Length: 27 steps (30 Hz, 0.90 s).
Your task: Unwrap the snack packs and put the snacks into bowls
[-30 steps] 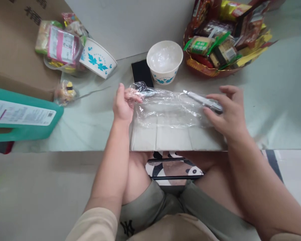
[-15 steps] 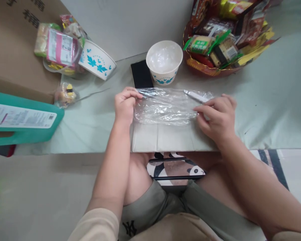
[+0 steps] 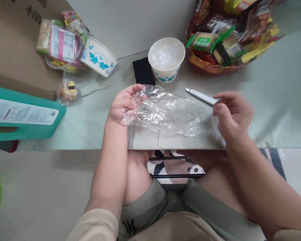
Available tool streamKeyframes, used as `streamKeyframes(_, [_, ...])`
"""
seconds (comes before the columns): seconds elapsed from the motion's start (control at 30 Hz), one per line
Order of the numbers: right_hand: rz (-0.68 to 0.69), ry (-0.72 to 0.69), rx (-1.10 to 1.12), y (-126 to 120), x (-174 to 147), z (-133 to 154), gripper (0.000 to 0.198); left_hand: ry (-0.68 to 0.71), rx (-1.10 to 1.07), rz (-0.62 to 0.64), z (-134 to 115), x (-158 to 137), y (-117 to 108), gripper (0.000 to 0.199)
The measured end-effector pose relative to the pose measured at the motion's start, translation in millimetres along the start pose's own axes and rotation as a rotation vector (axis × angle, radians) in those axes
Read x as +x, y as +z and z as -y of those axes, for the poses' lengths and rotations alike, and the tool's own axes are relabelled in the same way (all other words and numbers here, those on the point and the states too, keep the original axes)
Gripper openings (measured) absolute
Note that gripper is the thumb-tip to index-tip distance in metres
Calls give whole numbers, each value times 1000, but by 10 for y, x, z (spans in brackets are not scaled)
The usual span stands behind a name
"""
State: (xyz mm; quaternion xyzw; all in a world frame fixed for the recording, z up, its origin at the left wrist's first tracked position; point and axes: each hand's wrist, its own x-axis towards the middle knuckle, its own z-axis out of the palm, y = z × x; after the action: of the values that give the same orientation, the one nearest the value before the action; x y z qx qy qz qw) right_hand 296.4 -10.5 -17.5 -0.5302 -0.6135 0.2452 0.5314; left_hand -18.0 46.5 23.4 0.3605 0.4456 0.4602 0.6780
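My left hand (image 3: 126,105) is closed on one end of a crumpled clear plastic bag (image 3: 170,112), with some of the film lying over its fingers. The rest of the bag stretches to the right above the table's front edge. To the right, my slightly blurred right hand (image 3: 233,115) has thumb and forefinger pinched together. A piece of clear plastic film (image 3: 217,130) hangs below them, apart from the bag. A slim white utility knife (image 3: 200,96) lies on the tablecloth, its right end beside my right fingertips.
Behind the bag stand a white paper bowl (image 3: 167,60) with clear film inside and a dark phone-like slab (image 3: 143,71). A red basket (image 3: 208,67) of wrapped snacks sits back right. At left are a tilted paper bowl (image 3: 99,58), packaged snacks (image 3: 62,43), a teal container (image 3: 50,125) and a cardboard box (image 3: 20,57).
My right hand has moved right, away from the bag, with a piece of film. The bag's right end has come loose and dropped. More film lies over my left fingers.
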Motion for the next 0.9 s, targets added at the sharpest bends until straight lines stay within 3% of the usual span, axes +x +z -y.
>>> streamKeyframes(0.1, [-8,137,281,159,77,32,27,-68,-59,97,27,-37,48,44])
streamKeyframes(0.17, [41,158,374,273,128,88,34,-110,-65,146,84,-19,90,47])
streamKeyframes(0.3, [303,168,246,358,191,248,52,-109,-28,208,163,32,197,46])
streamKeyframes(0.37, [495,256,163,317,191,305,42,-65,-7,209,156,30,256,43])
streamKeyframes(0.43, [568,329,108,253,167,321,24,-13,-14,168,139,13,314,43])
streamKeyframes(0.53, [391,405,125,180,109,273,17,41,-108,63,175,-22,416,39])
streamKeyframes(0.6, [242,462,188,171,80,224,18,27,-175,59,272,-47,507,36])
streamKeyframes(0.7, [125,487,267,209,76,178,20,-84,-189,188,486,-70,674,69])
streamKeyframes(0.77, [99,492,279,247,91,173,20,-182,-197,304,607,-55,782,80])
streamKeyframes(0.83, [79,513,276,274,108,183,19,-235,-187,385,671,-6,864,74])
streamKeyframes(0.9, [71,536,266,280,121,194,17,-227,-124,366,676,68,908,56])
